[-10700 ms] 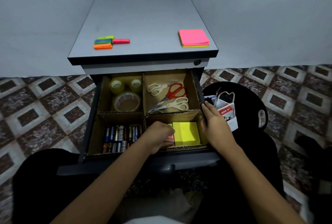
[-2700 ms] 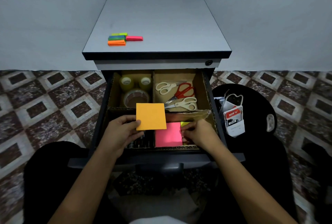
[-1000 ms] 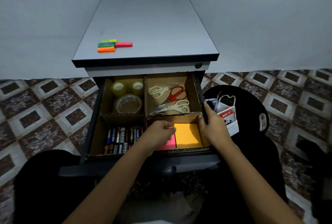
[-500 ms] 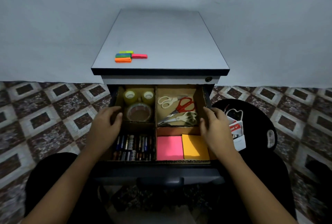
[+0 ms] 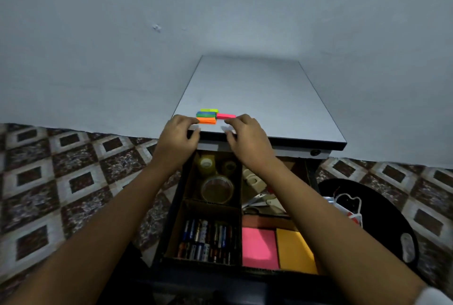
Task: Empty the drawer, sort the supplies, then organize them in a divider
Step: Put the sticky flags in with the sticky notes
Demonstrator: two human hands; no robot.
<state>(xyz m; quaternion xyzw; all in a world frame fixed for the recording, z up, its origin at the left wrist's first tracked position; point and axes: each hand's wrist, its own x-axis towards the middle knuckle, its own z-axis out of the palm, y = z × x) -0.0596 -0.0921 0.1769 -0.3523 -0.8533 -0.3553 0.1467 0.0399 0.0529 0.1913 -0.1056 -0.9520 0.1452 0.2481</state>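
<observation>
— Head view: where are your hands?
— My left hand (image 5: 179, 138) and right hand (image 5: 248, 138) hover at the cabinet top's (image 5: 257, 94) front edge, fingers loosely curled and pinching nothing, flanking the colored flag strips (image 5: 207, 117).
— And the divider (image 5: 210, 203)?
— It's in the open drawer (image 5: 168, 231), holding batteries (image 5: 208, 238), tape rolls (image 5: 216, 188), scissors (image 5: 259, 200) and sticky pads (image 5: 258, 247).

To your right: black round seat (image 5: 388, 227) carrying a small white-and-red item (image 5: 353, 209) | below you: brown-and-white patterned floor tiles (image 5: 73, 182) | ahead of you: plain pale wall (image 5: 220, 10), one small mark (image 5: 156, 27)
</observation>
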